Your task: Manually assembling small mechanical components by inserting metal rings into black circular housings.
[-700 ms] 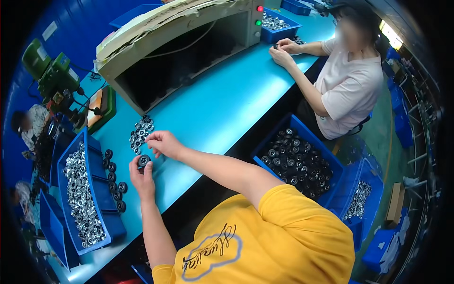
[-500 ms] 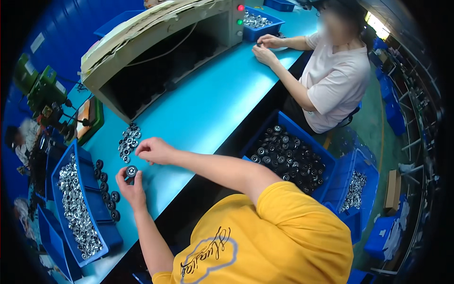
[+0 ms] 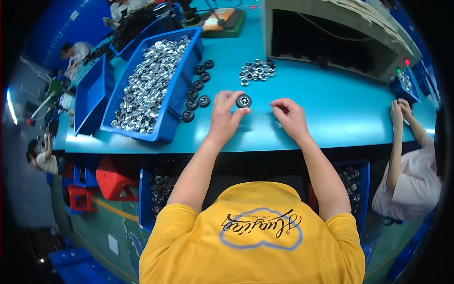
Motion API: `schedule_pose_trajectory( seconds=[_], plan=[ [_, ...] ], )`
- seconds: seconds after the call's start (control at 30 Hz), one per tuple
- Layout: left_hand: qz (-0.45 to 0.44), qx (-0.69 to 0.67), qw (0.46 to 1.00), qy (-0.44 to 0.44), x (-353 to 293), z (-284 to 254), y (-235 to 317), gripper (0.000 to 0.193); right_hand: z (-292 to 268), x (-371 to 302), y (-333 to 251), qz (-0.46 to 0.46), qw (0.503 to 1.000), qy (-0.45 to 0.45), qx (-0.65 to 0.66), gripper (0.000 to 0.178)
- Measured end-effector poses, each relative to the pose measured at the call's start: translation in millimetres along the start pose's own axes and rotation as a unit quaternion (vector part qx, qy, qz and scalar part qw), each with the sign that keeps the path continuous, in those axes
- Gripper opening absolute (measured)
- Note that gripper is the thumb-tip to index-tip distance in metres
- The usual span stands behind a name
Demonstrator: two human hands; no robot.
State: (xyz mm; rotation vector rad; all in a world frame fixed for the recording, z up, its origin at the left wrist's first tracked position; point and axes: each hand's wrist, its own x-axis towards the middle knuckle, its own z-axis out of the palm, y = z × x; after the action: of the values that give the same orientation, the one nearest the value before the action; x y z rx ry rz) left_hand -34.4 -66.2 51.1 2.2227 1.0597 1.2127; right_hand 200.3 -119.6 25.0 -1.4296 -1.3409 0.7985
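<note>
A small black wheel with a silver centre [image 3: 244, 101] is pinched between the thumb and fingers of my left hand [image 3: 224, 118], over the turquoise table. Just to its right, my right hand [image 3: 290, 119] has thumb and fingertips drawn together; whatever they hold, if anything, is too small to make out. The two hands are apart. Beyond them lies a loose pile of small silver-and-black round parts [image 3: 257, 70]. Several black wheels [image 3: 204, 101] rest on the table to the left of my left hand.
A blue bin [image 3: 163, 131] full of shiny metal parts stands at the left, beside another blue bin [image 3: 90, 102]. At the back right is a beige open-fronted housing [image 3: 326, 65]. Under the table sit bins of black wheels [image 3: 351, 184]. A co-worker [image 3: 409, 175] sits at the right.
My view has swung left toward the bin of metal parts. The wheel stays in my left hand. My right hand, earlier near the silver pile, is now lower, beside the wheel.
</note>
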Motion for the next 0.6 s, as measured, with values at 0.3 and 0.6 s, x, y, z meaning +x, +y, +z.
schedule_pose_trajectory(
  seconds=[0.3, 0.6],
  plan=[
    [-0.281, -0.399, 0.873, 0.022, -86, -91, 0, 0.053, 71, 21, -37, -0.035, 0.990, -0.127, 0.048, 0.015],
    [-0.262, -0.255, 0.931, 0.021, -106, -102, -7, 0.052, 112, -16, -57, 0.006, 0.981, -0.187, 0.055, 0.015]
  ],
)
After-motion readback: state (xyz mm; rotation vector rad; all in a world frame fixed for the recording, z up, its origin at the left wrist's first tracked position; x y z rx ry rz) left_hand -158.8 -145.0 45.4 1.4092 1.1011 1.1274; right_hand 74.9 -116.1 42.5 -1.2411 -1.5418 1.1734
